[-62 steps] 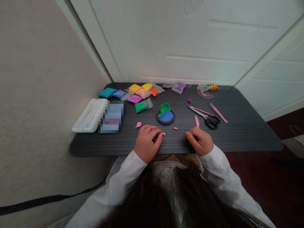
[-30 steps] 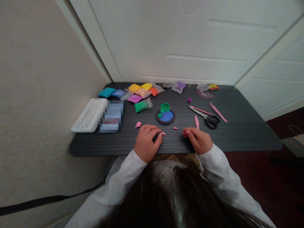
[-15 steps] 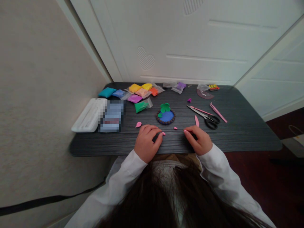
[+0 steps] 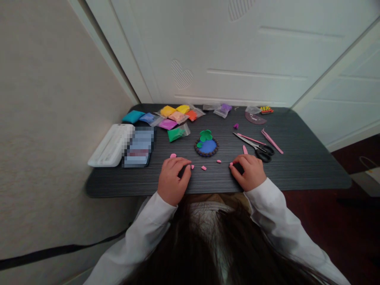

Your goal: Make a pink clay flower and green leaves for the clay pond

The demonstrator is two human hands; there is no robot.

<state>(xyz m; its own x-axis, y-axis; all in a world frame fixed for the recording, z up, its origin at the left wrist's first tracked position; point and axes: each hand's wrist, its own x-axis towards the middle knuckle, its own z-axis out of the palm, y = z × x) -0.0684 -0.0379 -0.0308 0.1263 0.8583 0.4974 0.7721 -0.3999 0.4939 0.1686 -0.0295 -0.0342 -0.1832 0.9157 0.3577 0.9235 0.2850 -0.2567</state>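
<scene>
our right hand [image 4: 248,172] pinches a pink bit [image 4: 231,164]; our left hand [image 4: 172,182] is open. green leaves [image 4: 206,135] top the blue disc [image 4: 209,147]; loose bits [image 4: 204,168] lie near.

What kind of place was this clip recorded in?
Probably a room in a home, set up for clay crafts: bagged coloured clay, scissors and tweezers lie on a small dark table, pushed up near a white panel with a heart relief.
</scene>
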